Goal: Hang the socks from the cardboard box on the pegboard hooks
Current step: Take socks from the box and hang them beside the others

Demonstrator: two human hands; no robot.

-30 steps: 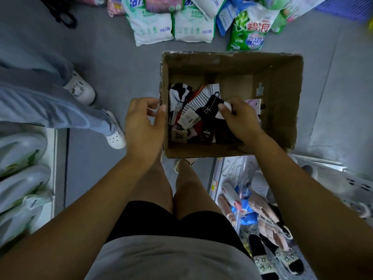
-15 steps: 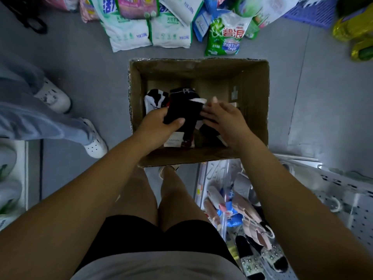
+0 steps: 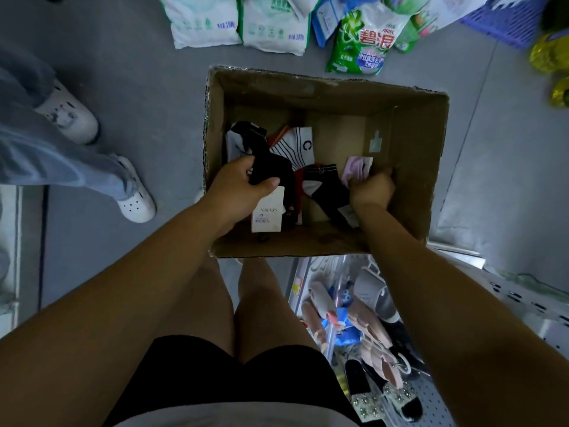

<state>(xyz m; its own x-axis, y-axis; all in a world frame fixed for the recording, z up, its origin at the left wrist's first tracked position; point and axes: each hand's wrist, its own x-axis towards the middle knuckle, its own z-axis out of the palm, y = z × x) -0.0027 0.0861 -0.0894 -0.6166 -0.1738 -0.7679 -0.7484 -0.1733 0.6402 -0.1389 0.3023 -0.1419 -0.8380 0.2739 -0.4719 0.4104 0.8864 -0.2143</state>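
An open cardboard box (image 3: 412, 167) sits on the grey floor in front of my legs, with several packaged socks lying in its left half. My left hand (image 3: 237, 186) is inside the box, shut on a black sock pair (image 3: 271, 167) with a white label card (image 3: 267, 211). My right hand (image 3: 371, 189) is at the box's right side, fingers closed on a pink sock pair (image 3: 355, 167). A white striped sock pair (image 3: 297, 149) and a black-and-white sock pair (image 3: 323, 183) lie between my hands. The white pegboard (image 3: 523, 300) shows at the lower right.
Detergent bags (image 3: 271, 29) lie on the floor beyond the box, with a purple basket (image 3: 505, 23) and yellow bottles (image 3: 551, 57) at the top right. Another person's legs and white shoes (image 3: 135, 198) stand at left. Slippers and shoes (image 3: 372, 343) hang below the pegboard, right of my knees.
My left hand went from the box's outer wall into the box and took hold of the black socks. My right hand shifted right, from the black socks to the pink ones.
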